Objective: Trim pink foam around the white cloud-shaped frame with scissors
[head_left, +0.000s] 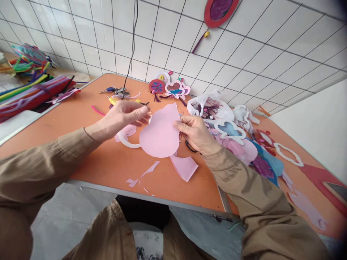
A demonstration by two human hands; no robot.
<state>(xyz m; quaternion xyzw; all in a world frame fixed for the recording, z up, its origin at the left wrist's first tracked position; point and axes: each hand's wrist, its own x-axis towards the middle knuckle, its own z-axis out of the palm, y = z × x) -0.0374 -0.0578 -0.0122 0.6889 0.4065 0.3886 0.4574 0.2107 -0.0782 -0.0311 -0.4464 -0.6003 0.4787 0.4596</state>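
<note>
A pink rounded cut-out [160,134], like a sheet of felt or foam, is held up over the table in front of me. My right hand [195,133] pinches its right edge between thumb and fingers. To its left, my left hand [125,118] is open with fingers apart, close to the upper left edge; no grip on the piece shows. Behind the cut-out, a white ring [129,143] and another pink piece [127,132] lie partly hidden. Below it rests a folded pink scrap [185,167], with small pink slivers [148,169] nearby.
Orange table [108,162] stands against a white tiled wall [168,39]. Finished-looking ornaments [173,88], keys [119,90] and a hanging cable [132,54] are at the back. Pipe cleaners [32,94] lie left. A plastic bag [208,108] and felt pieces [238,148] crowd the right.
</note>
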